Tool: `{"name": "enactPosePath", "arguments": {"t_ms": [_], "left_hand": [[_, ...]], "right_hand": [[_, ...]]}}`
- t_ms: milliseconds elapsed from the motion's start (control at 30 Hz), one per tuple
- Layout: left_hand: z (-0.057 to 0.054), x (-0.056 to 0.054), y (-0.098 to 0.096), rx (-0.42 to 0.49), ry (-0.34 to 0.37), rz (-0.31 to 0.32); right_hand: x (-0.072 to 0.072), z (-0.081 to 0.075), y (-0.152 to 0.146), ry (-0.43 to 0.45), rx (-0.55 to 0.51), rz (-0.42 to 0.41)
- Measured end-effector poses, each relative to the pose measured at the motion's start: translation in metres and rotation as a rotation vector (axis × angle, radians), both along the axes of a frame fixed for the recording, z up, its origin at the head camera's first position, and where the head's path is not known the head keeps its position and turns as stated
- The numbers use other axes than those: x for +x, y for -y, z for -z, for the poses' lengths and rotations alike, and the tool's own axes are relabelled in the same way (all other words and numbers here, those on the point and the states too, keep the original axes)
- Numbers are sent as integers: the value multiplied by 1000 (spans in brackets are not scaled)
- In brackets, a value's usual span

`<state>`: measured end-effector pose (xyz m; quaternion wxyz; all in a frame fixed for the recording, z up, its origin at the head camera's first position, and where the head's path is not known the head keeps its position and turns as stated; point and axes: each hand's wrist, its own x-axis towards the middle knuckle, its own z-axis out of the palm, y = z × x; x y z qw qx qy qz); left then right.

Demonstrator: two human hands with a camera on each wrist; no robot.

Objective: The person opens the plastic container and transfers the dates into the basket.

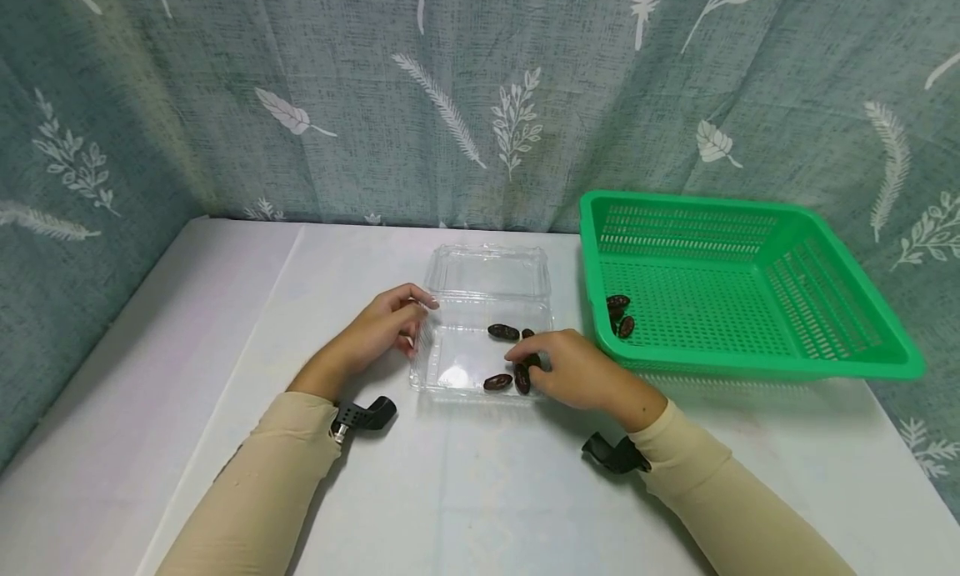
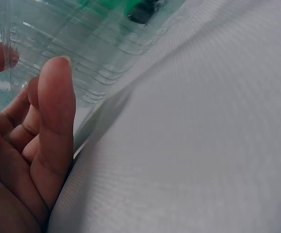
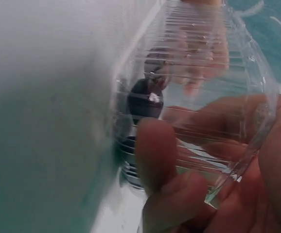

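A clear plastic clamshell box (image 1: 450, 355) lies with its lid (image 1: 491, 272) folded back, away from the person. At its left edge, my left hand (image 1: 382, 326) holds the rim, one fingertip over it and the thumb (image 2: 57, 97) outside the ribbed wall. My right hand (image 1: 573, 372) reaches over the right side, its fingertips around a dark brown date (image 1: 532, 361) partly hidden by them. Beside those fingers are another date (image 1: 522, 379), a date (image 1: 497, 382) near the front and a date (image 1: 503, 333) farther back. The right wrist view shows a date (image 3: 146, 99) through the box wall.
A green plastic basket (image 1: 750, 362) stands at the right, with a few dates (image 1: 626, 326) in its left corner. White cloth (image 1: 465, 493) covers the table. A patterned curtain (image 1: 360, 101) hangs behind.
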<state>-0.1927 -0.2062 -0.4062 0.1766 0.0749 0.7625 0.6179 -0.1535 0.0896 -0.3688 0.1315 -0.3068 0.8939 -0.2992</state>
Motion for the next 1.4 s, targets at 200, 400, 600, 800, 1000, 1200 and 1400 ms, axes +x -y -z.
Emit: {"name": "enactPosePath", "arguments": {"t_ms": [200,400,600,800,1000,1200,1400], "left_hand": [[0,0,1,4,-4,0],[0,0,0,7,3,5],[0,-1,-2,11,-5,14],[0,-1,-1,6,0,23],[0,1,-1,-2,0,19],[0,2,-1,-7,-2,26],[0,1,-1,1,-20,27]], "right_hand": [[-4,-1,1,34,29,-35],[-4,-2,0,51,28,-57],[-6,-3,-1,37,51,-100],[-7,-3,-1,27,54,-141],[-5,-4,0,27,49,-133],[-3,-4,0,76,42,-97],[-3,-4,1,11,56,-98]]}}
